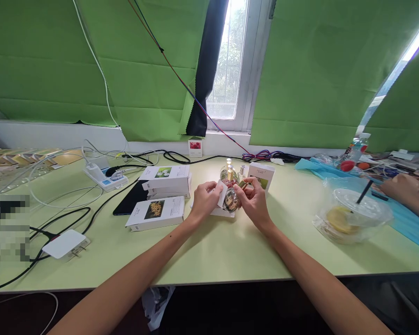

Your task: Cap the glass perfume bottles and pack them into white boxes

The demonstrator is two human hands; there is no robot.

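My left hand (206,197) is closed, pinching a small white card (223,194) between thumb and fingers. In my right hand (254,199) the fingers close round the gold neck of a glass perfume bottle (231,200), which is tilted with its round body toward the card. Right behind it stands another gold-topped perfume bottle (229,173), partly hidden by the held one. A white box (267,174) with a plant picture stands upright just beyond my right hand. Something white and flat lies under the bottles, mostly covered.
Stacked white boxes (176,174) and a flat white box (174,211) lie left, over a dark tablet (125,204). A power strip (103,174), cables and a white charger (65,244) are farther left. At right are a bagged drink cup (356,204) and another person's arm (410,190).
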